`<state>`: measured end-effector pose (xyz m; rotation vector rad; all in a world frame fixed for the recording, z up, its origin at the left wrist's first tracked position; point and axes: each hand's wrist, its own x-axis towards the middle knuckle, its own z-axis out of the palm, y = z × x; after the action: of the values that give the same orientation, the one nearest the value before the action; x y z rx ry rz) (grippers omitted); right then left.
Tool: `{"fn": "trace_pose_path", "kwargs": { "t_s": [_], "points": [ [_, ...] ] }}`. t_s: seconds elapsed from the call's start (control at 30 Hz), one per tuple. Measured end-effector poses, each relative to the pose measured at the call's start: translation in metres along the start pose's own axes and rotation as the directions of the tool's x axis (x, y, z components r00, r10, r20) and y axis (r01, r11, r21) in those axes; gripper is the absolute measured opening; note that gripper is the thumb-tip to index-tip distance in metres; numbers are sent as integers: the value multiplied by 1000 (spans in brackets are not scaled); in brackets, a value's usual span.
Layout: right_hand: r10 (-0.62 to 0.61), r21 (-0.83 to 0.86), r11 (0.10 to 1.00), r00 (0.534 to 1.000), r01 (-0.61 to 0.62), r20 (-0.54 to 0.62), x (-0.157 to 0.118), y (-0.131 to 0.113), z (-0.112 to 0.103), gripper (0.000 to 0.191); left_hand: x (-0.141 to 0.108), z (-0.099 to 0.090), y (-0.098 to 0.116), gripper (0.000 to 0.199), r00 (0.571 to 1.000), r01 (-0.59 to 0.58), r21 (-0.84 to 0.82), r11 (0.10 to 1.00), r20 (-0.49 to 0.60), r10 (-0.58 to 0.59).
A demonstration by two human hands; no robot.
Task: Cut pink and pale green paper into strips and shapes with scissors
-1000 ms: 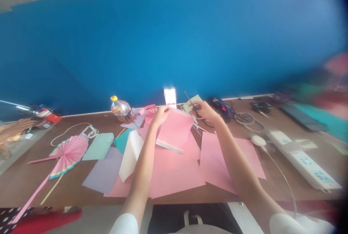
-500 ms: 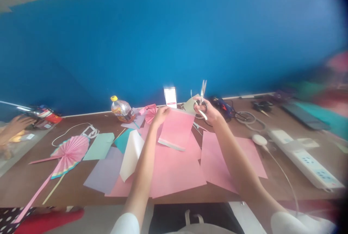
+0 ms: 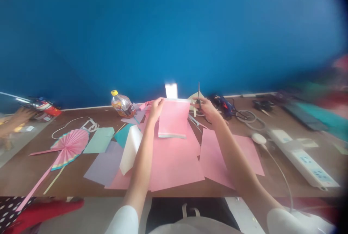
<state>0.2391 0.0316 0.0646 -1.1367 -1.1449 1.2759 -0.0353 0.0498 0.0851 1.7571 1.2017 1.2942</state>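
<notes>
A pink sheet of paper [image 3: 174,120] with pale strips along its top and bottom edges is held up over the table. My left hand [image 3: 157,109] pinches its upper left corner. In my right hand [image 3: 206,108] is a pair of scissors [image 3: 198,91], blades upward and seen nearly edge-on. The right fingertips are beside the sheet's upper right corner; whether they touch it I cannot tell. A narrow pale paper strip [image 3: 194,111] hangs by those fingers. Larger pink sheets [image 3: 176,168] lie beneath, next to a folded white paper [image 3: 131,150].
Left are a pleated pink fan [image 3: 71,145], a green sheet [image 3: 99,140], a purple sheet [image 3: 104,163] and a yellow-capped bottle [image 3: 123,104]. A glue gun [image 3: 224,106], cables and a power strip [image 3: 304,159] lie right. Another person's hand [image 3: 23,116] is at far left.
My right hand has come closer to the sheet's upper right corner, and the scissors have turned from a splayed view to edge-on. The pink sheet now hangs straighter and slightly higher.
</notes>
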Motion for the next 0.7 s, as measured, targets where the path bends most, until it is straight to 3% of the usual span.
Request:
{"fn": "trace_pose_path", "kwargs": {
  "t_s": [0.23, 0.37, 0.57, 0.7],
  "points": [
    [-32, 0, 999, 999, 32, -20, -4, -12, 6, 60, 0, 0, 0, 37, 995, 27, -42, 999, -94, -31],
    [-66, 15, 998, 998, 66, -8, -8, -21, 10, 59, -1, 1, 2, 39, 996, 17, -53, 998, -88, -22],
    [-194, 27, 981, 981, 194, -6, -13, -33, 7, 53, -3, 2, 10, 42, 1000, -14, -20, 1000, -13, 13],
    [-190, -19, 981, 974, 193, 121, -23, -46, 6, 53, -5, 5, 18, 41, 990, -68, 36, 997, 125, 63]
  ]
}}
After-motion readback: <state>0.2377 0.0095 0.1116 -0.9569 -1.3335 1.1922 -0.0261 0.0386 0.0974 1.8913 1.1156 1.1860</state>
